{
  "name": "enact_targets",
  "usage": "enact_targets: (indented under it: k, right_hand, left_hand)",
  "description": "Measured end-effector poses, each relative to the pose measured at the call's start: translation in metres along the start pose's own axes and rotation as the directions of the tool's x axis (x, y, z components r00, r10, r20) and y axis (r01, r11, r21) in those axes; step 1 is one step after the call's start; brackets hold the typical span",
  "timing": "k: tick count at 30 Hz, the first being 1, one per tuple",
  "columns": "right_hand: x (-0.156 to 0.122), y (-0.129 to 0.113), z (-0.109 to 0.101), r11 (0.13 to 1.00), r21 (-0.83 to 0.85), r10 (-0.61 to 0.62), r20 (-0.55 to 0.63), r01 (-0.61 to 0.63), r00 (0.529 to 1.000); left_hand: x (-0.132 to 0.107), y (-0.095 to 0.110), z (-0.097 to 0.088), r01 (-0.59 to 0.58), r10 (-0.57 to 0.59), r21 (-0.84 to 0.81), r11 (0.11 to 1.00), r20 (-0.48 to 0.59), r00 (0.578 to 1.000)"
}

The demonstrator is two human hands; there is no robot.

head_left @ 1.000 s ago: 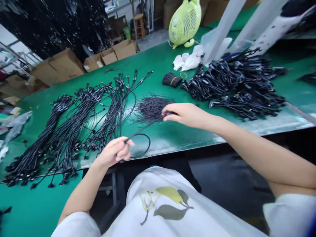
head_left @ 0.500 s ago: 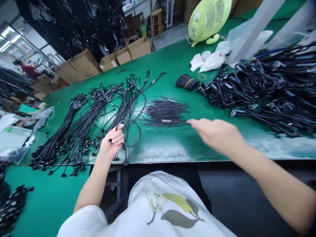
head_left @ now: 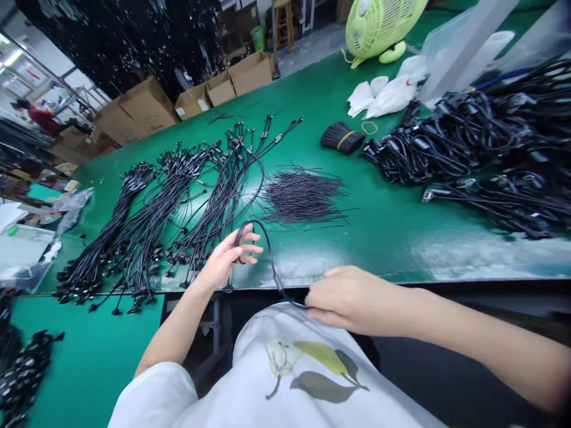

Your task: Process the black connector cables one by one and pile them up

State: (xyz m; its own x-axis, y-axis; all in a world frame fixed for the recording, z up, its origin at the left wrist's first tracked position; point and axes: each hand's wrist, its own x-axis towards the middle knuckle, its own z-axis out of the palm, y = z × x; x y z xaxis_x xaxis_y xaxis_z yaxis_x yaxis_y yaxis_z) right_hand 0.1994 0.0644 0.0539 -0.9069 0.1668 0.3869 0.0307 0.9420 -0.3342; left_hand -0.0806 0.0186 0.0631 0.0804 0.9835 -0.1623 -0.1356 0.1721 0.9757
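Note:
A black cable (head_left: 269, 246) arcs between my two hands, a thicker sleeve-like part near its lower end. My left hand (head_left: 225, 258) holds its looped part between thumb and fingers, the other fingers loosely spread, over the table's front edge. My right hand (head_left: 341, 297), closed around the cable's other end, is low in front of my shirt; the tip is hidden in the fingers. Beyond the hands lies a loose pile of thin black ties (head_left: 306, 195). Left of that pile, black cables with plugs (head_left: 223, 190) are spread in bunches.
A banded bundle of black ties (head_left: 342, 138) lies near a yellow rubber band (head_left: 369, 127). Coiled black cables (head_left: 468, 148) heap at the right. A green fan (head_left: 381, 27) and white wrappings (head_left: 388, 98) stand farther back. Cardboard boxes (head_left: 147, 110) line the far side.
My right hand has come down and left from beside the tie pile, bringing the cable end toward my shirt. My left hand has shifted right and its fingers have loosened.

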Motion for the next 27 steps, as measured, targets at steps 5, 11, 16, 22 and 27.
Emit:
enact_targets:
  k: [5, 11, 16, 22, 27]
  right_hand:
    - [0.031, 0.007, -0.004, 0.975, 0.14, 0.184, -0.096, -0.17, 0.978]
    - [0.041, 0.036, 0.026, 0.736, 0.615, 0.547, -0.292, -0.284, 0.784]
    - [0.049, 0.032, 0.079, 0.238, 0.94, 0.85, -0.079, -0.246, 0.521]
    - [0.052, 0.026, 0.081, -0.026, 0.999, 0.89, 0.042, -0.041, 0.455]
    - [0.032, -0.005, 0.1, -0.163, 0.98, 0.794, 0.199, -0.115, 0.574]
  left_hand:
    - [-0.007, -0.004, 0.028, -0.076, -0.068, 0.367, 0.927, 0.362, 0.93]
    - [-0.009, -0.014, 0.039, -0.03, 0.008, 0.08, 0.996, 0.26, 0.966]
    - [-0.005, -0.047, 0.057, 0.102, -0.094, -0.123, 0.987, 0.073, 0.993]
    - [-0.021, -0.062, 0.076, 0.078, -0.086, -0.352, 0.933, -0.005, 0.996]
    - [-0.026, -0.037, 0.06, 0.017, -0.075, -0.453, 0.892, -0.111, 0.991]
